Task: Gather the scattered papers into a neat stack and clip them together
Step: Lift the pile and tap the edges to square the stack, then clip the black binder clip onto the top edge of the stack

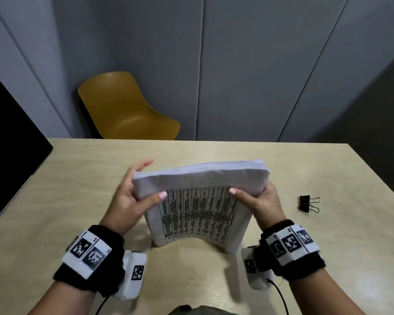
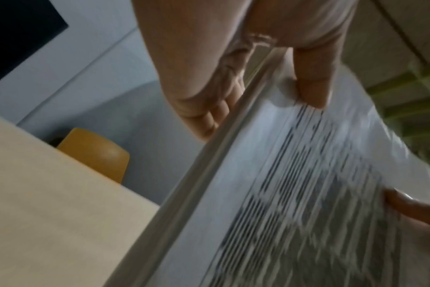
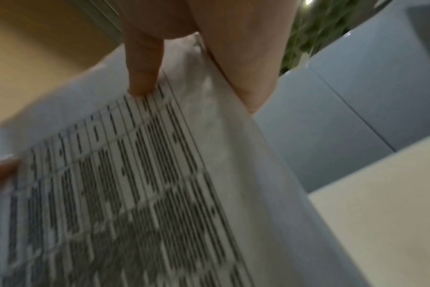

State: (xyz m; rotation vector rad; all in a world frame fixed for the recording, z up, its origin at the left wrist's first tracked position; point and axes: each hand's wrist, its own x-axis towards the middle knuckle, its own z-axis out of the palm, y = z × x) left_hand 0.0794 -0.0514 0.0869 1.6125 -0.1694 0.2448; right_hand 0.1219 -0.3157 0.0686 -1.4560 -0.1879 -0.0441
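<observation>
As both thumbs press, left hand (image 1: pixel 129 196), right hand (image 1: pixel 261 201) gripping paper stack (image 1: pixel 200 201)

Both hands (image 1: pixel 127 196) (image 1: pixel 263 201) raised, fingers (image 1: pixel 143 165) curled.

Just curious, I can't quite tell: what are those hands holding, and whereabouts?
Both hands grip the stack of papers near its top: left hand at the left edge, right hand at the right.

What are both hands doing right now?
Left hand: grips the left side of the paper stack, thumb on the printed face.
Right hand: grips the stack's right side, thumb on the printed face.
</observation>
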